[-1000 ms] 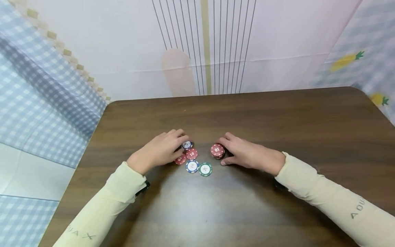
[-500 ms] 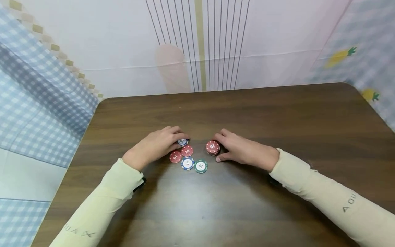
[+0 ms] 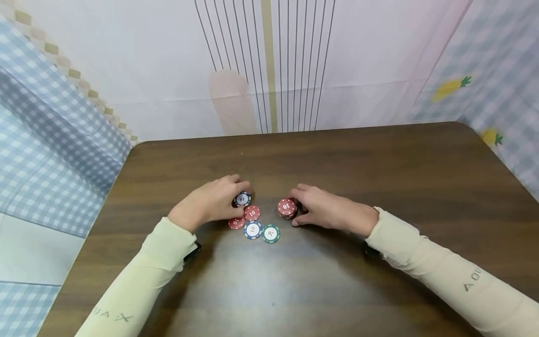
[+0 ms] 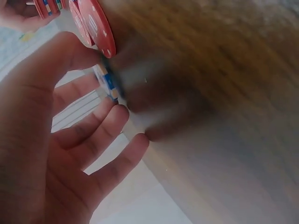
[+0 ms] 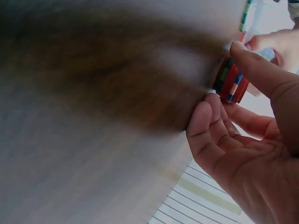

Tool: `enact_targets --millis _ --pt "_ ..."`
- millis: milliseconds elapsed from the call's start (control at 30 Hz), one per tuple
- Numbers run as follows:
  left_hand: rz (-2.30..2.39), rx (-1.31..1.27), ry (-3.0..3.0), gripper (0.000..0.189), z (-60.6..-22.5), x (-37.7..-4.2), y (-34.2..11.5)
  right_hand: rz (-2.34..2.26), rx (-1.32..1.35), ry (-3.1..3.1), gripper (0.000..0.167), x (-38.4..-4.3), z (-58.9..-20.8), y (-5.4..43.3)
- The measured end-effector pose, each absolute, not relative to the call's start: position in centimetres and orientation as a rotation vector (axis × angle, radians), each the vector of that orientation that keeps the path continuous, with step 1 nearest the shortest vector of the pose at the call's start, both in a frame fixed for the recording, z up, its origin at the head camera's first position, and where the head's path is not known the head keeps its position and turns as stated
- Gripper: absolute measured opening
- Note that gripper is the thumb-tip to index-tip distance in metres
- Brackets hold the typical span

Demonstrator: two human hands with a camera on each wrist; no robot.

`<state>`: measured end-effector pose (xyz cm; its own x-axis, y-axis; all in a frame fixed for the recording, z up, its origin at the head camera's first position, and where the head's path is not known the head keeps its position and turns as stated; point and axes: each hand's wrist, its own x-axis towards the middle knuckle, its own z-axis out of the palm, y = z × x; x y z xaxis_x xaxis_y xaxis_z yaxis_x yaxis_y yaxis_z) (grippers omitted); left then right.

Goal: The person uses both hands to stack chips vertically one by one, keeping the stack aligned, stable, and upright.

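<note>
In the head view my left hand has a blue-and-white poker chip marked 10 between thumb and fingers, flat at the tabletop. The left wrist view shows that blue chip's edge between thumb and fingertips. Just nearer lie two red chips, one in full sight, the other partly under the left thumb. My right hand curves round a short stack of chips with a red 10 on top, thumb at its near side. In the right wrist view the stack shows mixed coloured edges.
Another blue chip and a green 20 chip lie side by side at the near side of the group. The dark wooden table ends at a printed cloth backdrop; a blue checked cloth hangs at the left.
The head view has shifted a little. My left hand has drawn the blue chip slightly left and away from the red ones, its thumb now over one red chip's edge. The right hand stays at the stack.
</note>
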<state>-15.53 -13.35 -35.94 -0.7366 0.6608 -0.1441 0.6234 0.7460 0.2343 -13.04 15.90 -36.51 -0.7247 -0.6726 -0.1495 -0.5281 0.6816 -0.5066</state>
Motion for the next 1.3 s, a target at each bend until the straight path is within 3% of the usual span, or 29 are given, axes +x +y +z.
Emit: enact_targets --millis 467,733,1300 --pt "0.336 1.151 2.78 0.031 -36.3 -14.3 -12.2 -0.664 -0.932 2.549 0.054 -13.1 -37.1 15.9" --pt "0.312 1.283 2.813 0.026 -35.8 -14.0 -11.0 -0.672 -0.987 2.593 0.041 -13.3 -37.4 15.5" --pt "0.356 1.322 2.728 0.029 -35.3 -13.8 -6.9 -0.777 -1.036 2.576 0.031 -13.8 -37.7 15.6"
